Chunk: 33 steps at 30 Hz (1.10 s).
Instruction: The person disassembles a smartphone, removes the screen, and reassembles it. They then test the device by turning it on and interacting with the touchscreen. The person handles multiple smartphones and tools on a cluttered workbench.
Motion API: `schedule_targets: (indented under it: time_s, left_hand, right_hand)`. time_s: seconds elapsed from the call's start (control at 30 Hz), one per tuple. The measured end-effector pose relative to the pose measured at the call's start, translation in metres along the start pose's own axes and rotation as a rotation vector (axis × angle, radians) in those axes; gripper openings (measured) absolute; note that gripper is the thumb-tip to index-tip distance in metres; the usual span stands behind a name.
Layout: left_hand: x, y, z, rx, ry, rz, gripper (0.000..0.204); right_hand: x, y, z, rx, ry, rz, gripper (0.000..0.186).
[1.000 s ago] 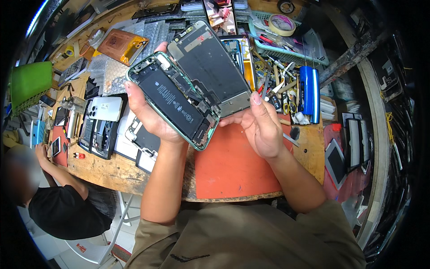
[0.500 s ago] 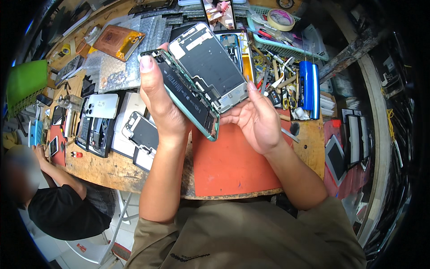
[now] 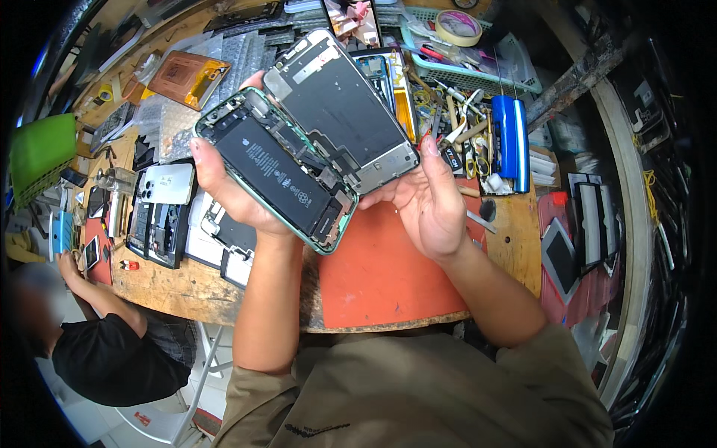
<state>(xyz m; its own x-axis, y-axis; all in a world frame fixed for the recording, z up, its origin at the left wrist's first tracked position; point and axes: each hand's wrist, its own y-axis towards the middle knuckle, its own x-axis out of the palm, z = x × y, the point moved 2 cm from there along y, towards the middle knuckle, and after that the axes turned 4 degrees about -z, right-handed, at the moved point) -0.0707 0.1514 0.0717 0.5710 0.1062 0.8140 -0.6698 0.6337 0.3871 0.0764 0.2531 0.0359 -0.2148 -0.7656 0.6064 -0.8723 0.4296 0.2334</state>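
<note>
My left hand [image 3: 231, 194] grips an opened green phone body [image 3: 272, 168], its black battery and inner boards facing up, tilted on a diagonal. My right hand [image 3: 426, 201] holds the lower right corner of a detached-looking dark screen assembly [image 3: 336, 112], thumb along its edge, its back showing a metal plate and flex cable. The two halves meet near their lower ends; whether a cable joins them is unclear. Both are held above an orange mat [image 3: 381, 276] on the wooden bench [image 3: 157, 285]. Another screen part [image 3: 231, 235] lies left of the mat.
A co-worker [image 3: 112, 351] sits at left, a hand on the bench. Behind lie bubble-wrap sheets [image 3: 231, 56], a copper-coloured plate [image 3: 187, 78], a teal basket [image 3: 515, 78], several tools [image 3: 463, 123] and a blue cylindrical device [image 3: 509, 142]. Opened devices [image 3: 160, 224] lie at left, more [image 3: 567, 261] at right.
Half a second ago the phone body was turned nearly edge-on; it has swung back face up, with my left hand moving left. The screen assembly has shifted slightly left and up.
</note>
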Motion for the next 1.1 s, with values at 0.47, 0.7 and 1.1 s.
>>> schedule_targets:
  time_s: [0.47,0.7,1.1]
  left_hand:
    - [-0.002,0.0,-0.007,0.036,0.076,0.026,0.089]
    - [-0.014,0.004,-0.013,0.188,0.559,0.071,0.063]
    - [-0.006,0.001,-0.017,0.013,0.498,0.028,0.078]
  right_hand:
    - [0.002,-0.008,-0.001,0.008,-0.137,0.056,0.063]
    - [0.017,-0.012,-0.008,-0.281,-0.917,-0.078,0.06]
    - [0.019,-0.013,0.004,-0.209,-1.011,-0.21,0.084]
